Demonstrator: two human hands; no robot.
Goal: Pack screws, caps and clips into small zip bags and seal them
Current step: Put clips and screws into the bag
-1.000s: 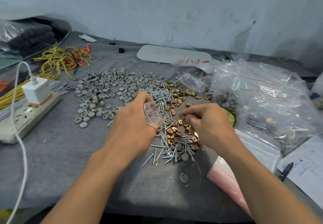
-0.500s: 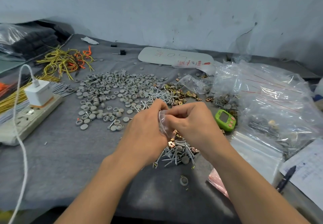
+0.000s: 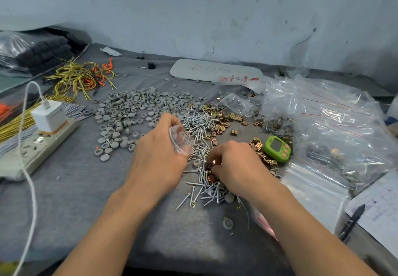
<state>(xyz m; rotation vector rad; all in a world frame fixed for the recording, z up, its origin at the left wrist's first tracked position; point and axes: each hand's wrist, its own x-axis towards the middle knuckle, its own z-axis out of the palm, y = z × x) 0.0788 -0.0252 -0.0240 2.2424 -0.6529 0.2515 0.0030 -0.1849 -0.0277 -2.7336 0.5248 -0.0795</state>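
Left hand (image 3: 160, 157) holding zip bag (image 3: 180, 139), right hand (image 3: 234, 166) pinching clips (image 3: 212, 175)

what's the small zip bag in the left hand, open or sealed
Open: the left hand holds the small zip bag with its mouth spread round.

Clear zip bag (image 3: 180, 139) open; screws (image 3: 199, 129), caps (image 3: 129, 112), clips (image 3: 224, 117) loose.

Single head-worn wide-angle view, facing forward and down, close over table (image 3: 75, 200)
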